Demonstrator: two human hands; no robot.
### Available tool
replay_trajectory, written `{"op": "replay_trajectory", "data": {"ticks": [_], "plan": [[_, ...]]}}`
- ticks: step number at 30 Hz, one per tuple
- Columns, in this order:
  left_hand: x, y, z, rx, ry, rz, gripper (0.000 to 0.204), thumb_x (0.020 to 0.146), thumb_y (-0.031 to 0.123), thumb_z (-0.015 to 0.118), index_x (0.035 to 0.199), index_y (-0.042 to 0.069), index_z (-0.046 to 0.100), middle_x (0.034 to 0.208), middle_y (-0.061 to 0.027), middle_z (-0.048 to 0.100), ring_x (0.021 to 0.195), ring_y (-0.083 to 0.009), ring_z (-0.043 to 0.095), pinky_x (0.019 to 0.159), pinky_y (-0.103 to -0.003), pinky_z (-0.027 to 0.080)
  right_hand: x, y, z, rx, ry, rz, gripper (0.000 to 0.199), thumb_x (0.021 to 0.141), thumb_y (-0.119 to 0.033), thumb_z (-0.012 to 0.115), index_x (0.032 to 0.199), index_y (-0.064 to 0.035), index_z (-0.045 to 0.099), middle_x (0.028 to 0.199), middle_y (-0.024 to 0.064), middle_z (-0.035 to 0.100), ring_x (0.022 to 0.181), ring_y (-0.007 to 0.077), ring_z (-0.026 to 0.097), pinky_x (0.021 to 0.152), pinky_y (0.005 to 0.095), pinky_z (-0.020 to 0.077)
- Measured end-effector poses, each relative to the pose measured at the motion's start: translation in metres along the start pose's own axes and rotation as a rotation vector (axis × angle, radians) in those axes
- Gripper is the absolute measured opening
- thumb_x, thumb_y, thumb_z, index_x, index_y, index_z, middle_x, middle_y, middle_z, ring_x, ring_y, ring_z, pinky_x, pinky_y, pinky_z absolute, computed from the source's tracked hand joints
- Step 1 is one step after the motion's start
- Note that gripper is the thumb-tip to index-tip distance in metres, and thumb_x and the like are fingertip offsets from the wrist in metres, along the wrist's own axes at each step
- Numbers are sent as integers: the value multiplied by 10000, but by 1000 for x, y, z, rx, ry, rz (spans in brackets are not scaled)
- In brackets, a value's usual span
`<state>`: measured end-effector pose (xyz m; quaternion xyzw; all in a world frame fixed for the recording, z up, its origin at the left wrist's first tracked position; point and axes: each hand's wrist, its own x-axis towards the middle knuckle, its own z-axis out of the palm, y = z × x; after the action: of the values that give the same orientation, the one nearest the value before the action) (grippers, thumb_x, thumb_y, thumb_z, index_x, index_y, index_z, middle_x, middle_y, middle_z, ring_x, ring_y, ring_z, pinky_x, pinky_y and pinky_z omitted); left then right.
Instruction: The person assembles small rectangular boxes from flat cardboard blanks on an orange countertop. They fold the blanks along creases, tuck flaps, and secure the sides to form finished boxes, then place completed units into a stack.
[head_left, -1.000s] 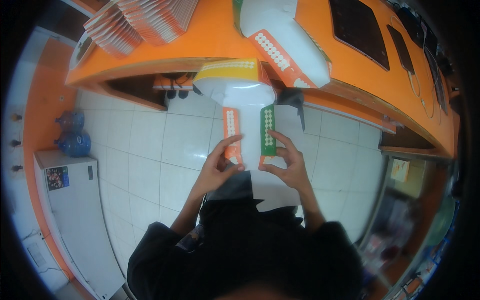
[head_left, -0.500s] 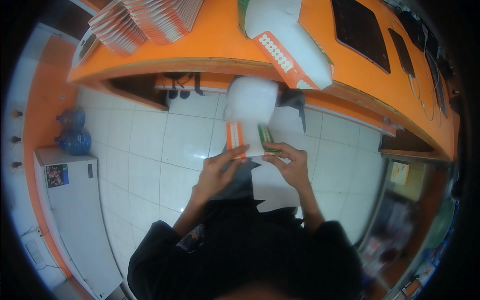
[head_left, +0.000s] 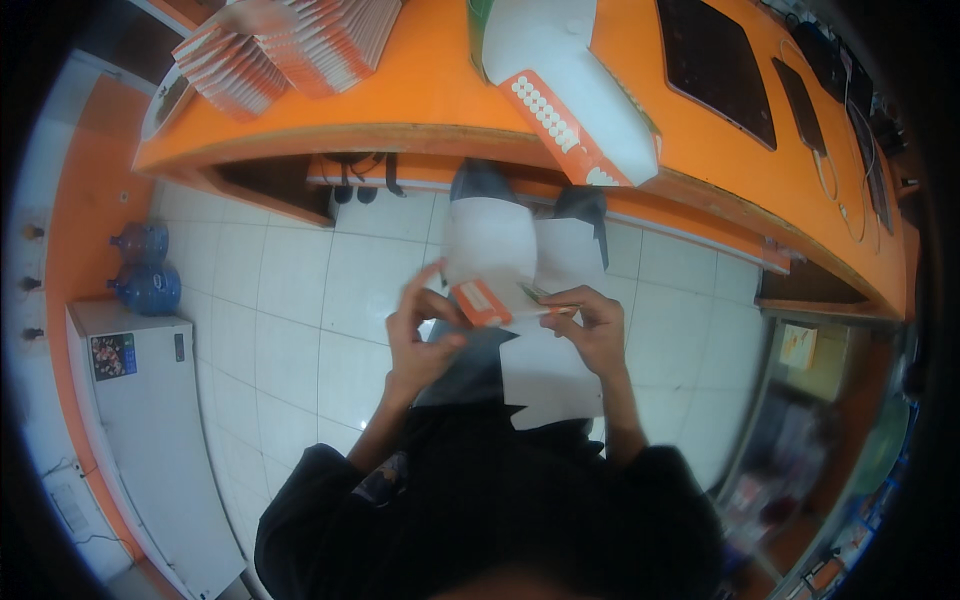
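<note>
Over my lap is a white cardboard box blank (head_left: pixel 488 240) with a rounded flap, an orange printed side panel (head_left: pixel 481 302) and a green one, slightly blurred. My right hand (head_left: pixel 594 332) pinches its near right corner by the green panel. Beside the orange panel is my left hand (head_left: pixel 418 340), its fingers spread, with thumb and forefinger apart; whether a fingertip touches the card is unclear. A second white cardboard piece (head_left: pixel 552 372) with notched edges lies across my lap, partly covered by the blank and my right hand.
Ahead stands an orange desk (head_left: pixel 430 100) bearing stacked orange-and-white folded cartons (head_left: pixel 320 45), an opened box blank (head_left: pixel 612 95) overhanging the front edge, a tablet (head_left: pixel 715 70) and a phone (head_left: pixel 797 103) with a cable. A white fridge (head_left: pixel 150 430) and blue water jugs (head_left: pixel 145 285) stand left, a shelf unit right.
My left hand has let go of the blank's near left corner, and its fingers have spread. The blank has tilted, its orange panel turning inward, while my right hand keeps its pinch.
</note>
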<state>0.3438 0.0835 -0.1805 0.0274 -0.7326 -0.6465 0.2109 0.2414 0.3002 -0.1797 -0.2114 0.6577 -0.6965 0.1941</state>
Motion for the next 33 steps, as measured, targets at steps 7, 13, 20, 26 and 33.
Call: {"op": "replay_trajectory", "data": {"ticks": [7,13,20,26,33], "plan": [[3,-23,-2,-487,490,-366,914,837,662,510,1463,178,52,1367,-193,382,1254,-315,436,1008,-471,396,0,-8,-12,423,-305,-22,213,774,-4,713,974,-16,638,945,63,619,918,149,568,846,306,428],[18,-7,-10,-669,-63,-317,1167,653,558,747,1495,183,30,1447,-275,289,1335,-374,338,1100,-443,303,15,-19,-1,104,-606,145,225,817,-149,722,984,-30,631,950,40,623,987,134,570,868,294,425],[16,-13,-37,-691,-118,-242,1036,718,559,692,1484,117,153,1497,-140,245,1378,-312,287,1113,-418,294,43,-41,-5,176,-638,16,180,850,-133,669,987,-53,584,969,32,584,956,121,538,857,272,409],[-1,-22,-39,-607,617,-313,745,932,622,275,1413,56,321,1348,-136,472,1211,-281,511,984,-394,449,40,-40,17,107,-591,0,196,839,-108,670,977,-101,530,919,-8,488,942,94,470,856,238,356],[11,-5,-35,-695,360,20,950,757,680,565,1434,91,251,1374,-118,402,1276,-262,439,1025,-408,429,37,-26,27,527,-449,314,535,718,-9,691,1154,-119,399,1079,53,515,1081,157,519,906,261,423]]}}
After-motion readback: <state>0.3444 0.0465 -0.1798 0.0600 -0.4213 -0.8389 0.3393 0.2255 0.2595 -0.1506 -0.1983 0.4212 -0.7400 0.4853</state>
